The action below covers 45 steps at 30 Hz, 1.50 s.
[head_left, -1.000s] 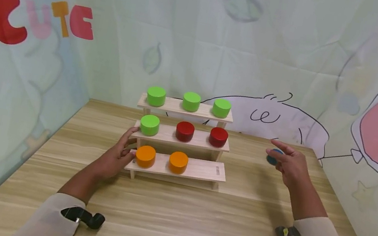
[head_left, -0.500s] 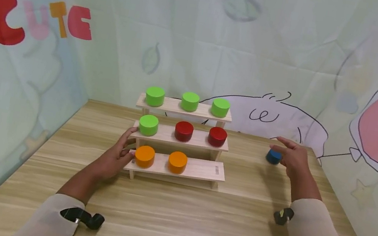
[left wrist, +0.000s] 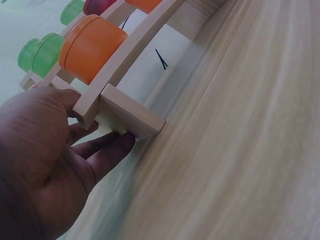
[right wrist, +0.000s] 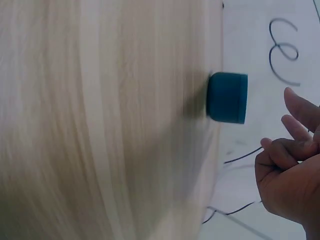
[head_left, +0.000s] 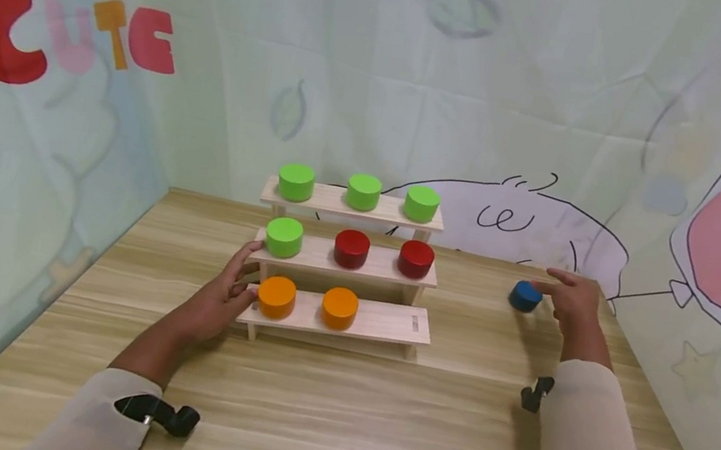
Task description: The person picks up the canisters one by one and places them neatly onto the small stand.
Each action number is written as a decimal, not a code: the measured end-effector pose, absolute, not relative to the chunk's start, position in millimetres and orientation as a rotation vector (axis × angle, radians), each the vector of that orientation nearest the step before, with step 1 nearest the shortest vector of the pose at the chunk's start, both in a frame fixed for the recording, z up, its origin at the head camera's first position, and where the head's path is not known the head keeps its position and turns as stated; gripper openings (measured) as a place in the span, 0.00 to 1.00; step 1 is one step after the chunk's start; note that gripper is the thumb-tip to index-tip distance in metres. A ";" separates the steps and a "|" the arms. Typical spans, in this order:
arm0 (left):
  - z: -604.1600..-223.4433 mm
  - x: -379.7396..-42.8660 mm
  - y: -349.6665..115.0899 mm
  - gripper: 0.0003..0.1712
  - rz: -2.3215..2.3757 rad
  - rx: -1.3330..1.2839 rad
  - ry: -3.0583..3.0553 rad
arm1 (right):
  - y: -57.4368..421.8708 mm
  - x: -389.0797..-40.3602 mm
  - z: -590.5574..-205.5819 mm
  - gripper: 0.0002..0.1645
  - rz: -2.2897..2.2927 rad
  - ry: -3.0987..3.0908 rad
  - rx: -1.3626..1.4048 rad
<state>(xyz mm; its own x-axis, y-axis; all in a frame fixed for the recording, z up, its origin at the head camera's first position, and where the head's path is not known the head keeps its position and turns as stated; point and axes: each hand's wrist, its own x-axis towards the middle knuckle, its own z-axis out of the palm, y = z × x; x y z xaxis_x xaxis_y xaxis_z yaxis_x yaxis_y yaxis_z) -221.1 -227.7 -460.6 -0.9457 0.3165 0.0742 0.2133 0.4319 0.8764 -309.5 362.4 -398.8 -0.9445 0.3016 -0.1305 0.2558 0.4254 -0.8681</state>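
Note:
My left hand (head_left: 220,301) holds the left end of a three-tier wooden stand (head_left: 387,322), its thumb at the lowest plank. In the left wrist view, the fingers (left wrist: 107,152) touch the stand's end support. Short green cylinders stand on the top tier. On the middle tier are a green cylinder (head_left: 284,237) and two red ones (head_left: 352,249); the lowest has two orange ones (head_left: 276,297). A short blue cylinder (head_left: 525,296) sits on the table to the right. Just right of it, my right hand (head_left: 578,305) hovers with index finger extended, holding nothing.
The wood-grain table (head_left: 326,420) ends at a printed cloth backdrop (head_left: 385,85) behind the stand. Another cloth wall (head_left: 718,417) borders the right side. A slot (head_left: 415,323) shows at the right of the lowest plank.
My right hand has moved a little to the right, away from the blue cylinder, which now shows more fully on the table. The left hand has stayed on the stand.

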 end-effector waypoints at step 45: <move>-457.4 -218.1 -226.5 0.47 1.539 0.456 2.583 | 361.8 -311.3 -423.3 0.32 1.233 -2.866 -0.423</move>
